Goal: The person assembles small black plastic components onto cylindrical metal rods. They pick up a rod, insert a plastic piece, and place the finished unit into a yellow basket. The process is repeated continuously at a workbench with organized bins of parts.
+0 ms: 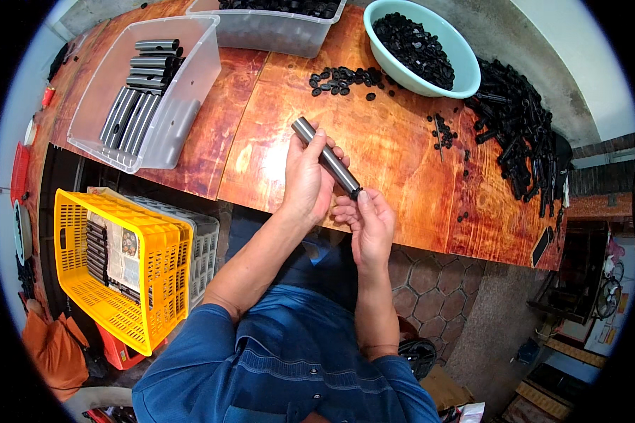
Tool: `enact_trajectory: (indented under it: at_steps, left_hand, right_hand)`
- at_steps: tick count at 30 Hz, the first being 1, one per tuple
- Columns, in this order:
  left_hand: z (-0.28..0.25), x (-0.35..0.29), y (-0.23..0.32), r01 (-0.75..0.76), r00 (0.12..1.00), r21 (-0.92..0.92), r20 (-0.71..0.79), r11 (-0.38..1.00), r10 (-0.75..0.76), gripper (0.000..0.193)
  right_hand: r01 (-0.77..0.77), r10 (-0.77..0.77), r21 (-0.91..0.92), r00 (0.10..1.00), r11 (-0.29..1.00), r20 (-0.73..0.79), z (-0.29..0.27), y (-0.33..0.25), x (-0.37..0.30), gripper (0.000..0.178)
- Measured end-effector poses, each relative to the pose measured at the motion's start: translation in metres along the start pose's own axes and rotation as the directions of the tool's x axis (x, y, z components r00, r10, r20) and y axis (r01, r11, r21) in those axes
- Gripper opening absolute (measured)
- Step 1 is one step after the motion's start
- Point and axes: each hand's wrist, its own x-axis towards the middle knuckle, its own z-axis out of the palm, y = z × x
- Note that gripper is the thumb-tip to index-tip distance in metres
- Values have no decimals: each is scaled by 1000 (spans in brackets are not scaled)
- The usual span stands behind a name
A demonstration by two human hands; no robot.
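Tube (327, 158), dark and shiny, slants above the near edge of the table (409, 158); a black plug (357, 193) looks partly seated at its lower end, I can't be sure. The left hand (306, 176) wraps the tube, the right hand (367, 220) pinches the plug. More tubes (140, 120) fill the bin (196, 77); loose caps (344, 91), apparently unused, lie toward the far edge.

A glossy grey tube (326, 158) is held aslant, a black piece (356, 192) at one end.
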Motion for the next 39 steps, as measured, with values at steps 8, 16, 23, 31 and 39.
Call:
enact_trajectory:
  at_steps: [8, 16, 23, 31, 39]
  left_hand:
    - [2, -1, 0, -1, 999, 29, -47, 1000, 3, 30]
    - [2, -2, -3, -44, 998, 6, -53, 999, 44, 24]
    - [-8, 3, -6, -28, 998, -25, -57, 999, 26, 19]
    - [-7, 4, -5, 6, 998, -59, -68, 998, -10, 18]
    - [-8, 3, -4, 29, 997, -79, -66, 996, -34, 18]
  right_hand:
    - [124, -133, -193, 990, 973, -38, 3, 3, 0, 24]
    - [276, -339, -455, 939, 847, -61, 14, 7, -6, 21]
    - [320, -431, -626, 902, 711, -29, 15, 10, -8, 19]
    - [414, -562, -783, 821, 464, 101, 12, 9, -6, 22]
    - [483, -638, -846, 729, 225, 247, 10, 5, -5, 27]
